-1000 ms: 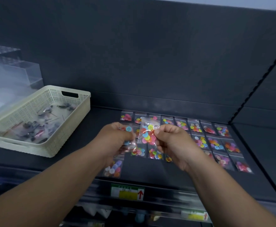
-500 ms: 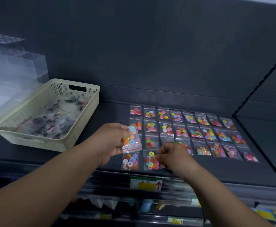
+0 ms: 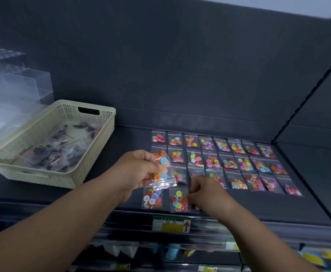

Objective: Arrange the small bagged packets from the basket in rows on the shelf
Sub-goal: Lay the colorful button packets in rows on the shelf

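Nearest us, just behind the price label [image 3: 171, 224] on the shelf edge, a fourth row is growing. A second ago we had both hands up in the air sorting bags between them; now the right hand [image 3: 204, 195] has come down. The front packet [image 3: 178, 201], the one with a yellow button on top, lies flat on the shelf [image 3: 239, 209]. It sits just beside the first packet [image 3: 152, 199] of that row, with a narrow gap between them. The right fingers are curled and pinching that packet's right edge, so by our reading it is being nudged square and not yet let go. That makes two down in the front row, with plenty of bare shelf to the right left to fill. A little further back and to the left, the left hand [image 3: 139, 173] hovers above the shelf. Its thumb and fingers pinch the held packet [image 3: 163, 171] by its left side, red seal strip hanging low, just over the top of the first packet. Whether that is one bag or two stacked, we cannot tell, but it looks next in line. Beyond the hands, three rows of packets [image 3: 229, 160] run neatly toward the back wall. Far left, well apart from all this, the basket [image 3: 94, 146] holds a clutter of darker bags, so the job seems some way from done. Behind it stand the clear boxes [image 3: 23, 85].
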A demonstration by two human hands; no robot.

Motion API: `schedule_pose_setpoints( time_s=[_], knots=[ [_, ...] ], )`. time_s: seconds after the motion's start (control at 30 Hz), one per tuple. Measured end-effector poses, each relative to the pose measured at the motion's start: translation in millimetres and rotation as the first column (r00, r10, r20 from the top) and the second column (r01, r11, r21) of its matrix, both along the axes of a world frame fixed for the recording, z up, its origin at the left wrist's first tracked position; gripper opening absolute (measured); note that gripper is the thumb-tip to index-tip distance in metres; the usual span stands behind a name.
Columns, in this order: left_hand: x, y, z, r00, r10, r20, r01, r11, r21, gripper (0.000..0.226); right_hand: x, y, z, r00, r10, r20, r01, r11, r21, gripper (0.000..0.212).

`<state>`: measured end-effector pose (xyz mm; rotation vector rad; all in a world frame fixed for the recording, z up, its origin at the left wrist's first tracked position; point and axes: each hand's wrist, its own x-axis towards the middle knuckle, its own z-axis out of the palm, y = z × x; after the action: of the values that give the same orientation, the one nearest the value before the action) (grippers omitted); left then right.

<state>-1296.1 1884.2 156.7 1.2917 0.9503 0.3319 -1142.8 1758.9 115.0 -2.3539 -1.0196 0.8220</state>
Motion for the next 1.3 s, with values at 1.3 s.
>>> schedule_pose_setpoints(
  time_s=[1.3],
  knots=[
    [73,-62,3,0.998,-0.024,-0.05,0.02,0.996,-0.083,0.024,49,-33,35,0.668,0.022,-0.744,0.313,0.898,0.308,0.023]
  ],
)
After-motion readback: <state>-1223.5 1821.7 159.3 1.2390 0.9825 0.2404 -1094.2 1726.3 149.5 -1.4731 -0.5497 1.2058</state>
